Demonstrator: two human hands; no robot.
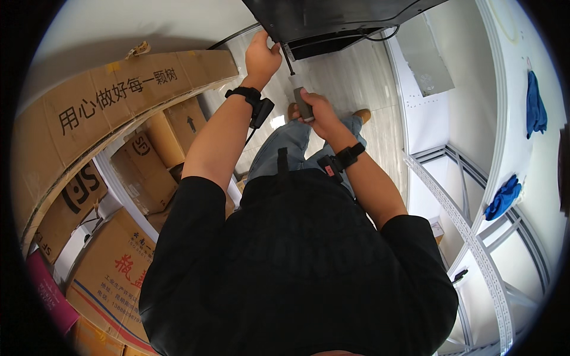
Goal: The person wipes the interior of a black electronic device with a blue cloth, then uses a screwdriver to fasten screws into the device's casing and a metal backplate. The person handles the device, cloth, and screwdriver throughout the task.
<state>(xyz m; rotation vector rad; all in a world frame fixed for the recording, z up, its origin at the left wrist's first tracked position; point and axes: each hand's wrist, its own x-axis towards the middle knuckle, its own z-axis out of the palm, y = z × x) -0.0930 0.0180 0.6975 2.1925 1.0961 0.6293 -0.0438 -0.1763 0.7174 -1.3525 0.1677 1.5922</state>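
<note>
At the lower left corner of a large black panel (332, 24), which looks like the back of a screen, my left hand (262, 59) is raised with its fingers curled in. What those fingertips hold is hidden by the hand and the panel's edge. Wrapped round a grey handheld tool (303, 105) that looks like an electric screwdriver is my right hand (322, 113). A thin dark shaft (289, 60) stretches from the tool's pale front end up to the panel's lower edge, beside my left thumb. Both wrists wear black straps with small devices.
Cardboard boxes (142, 172) fill a shelf on my left, behind a long cardboard-covered edge (130, 89). A black cable (380, 37) hangs under the panel. To the right stand a white metal frame (475, 249) and two blue gloves, one a hanging glove (535, 104).
</note>
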